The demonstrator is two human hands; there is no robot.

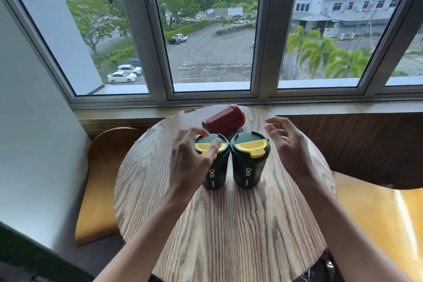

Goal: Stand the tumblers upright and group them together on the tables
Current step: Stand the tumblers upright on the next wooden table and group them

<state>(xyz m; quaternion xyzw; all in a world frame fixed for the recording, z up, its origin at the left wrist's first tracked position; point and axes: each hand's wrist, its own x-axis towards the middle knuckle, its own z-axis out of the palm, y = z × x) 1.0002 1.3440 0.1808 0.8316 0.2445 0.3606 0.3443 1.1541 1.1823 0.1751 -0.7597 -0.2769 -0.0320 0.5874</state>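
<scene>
Two dark green tumblers with yellow lids stand upright side by side on a round wooden table [224, 224]. My left hand [191, 160] is spread over the left green tumbler [216, 173], fingertips on its lid, not clearly gripping it. My right hand [287, 146] hovers open just right of the right green tumbler [248, 167], apart from it. Behind them a red tumbler [223, 119] lies on its side near the table's far edge.
A wooden sill [119, 114] and large windows [210, 30] run behind the table. A wooden chair [103, 181] with a yellow seat stands at the left, a yellow bench [377, 213] at the right. A white wall [34, 121] is at the left.
</scene>
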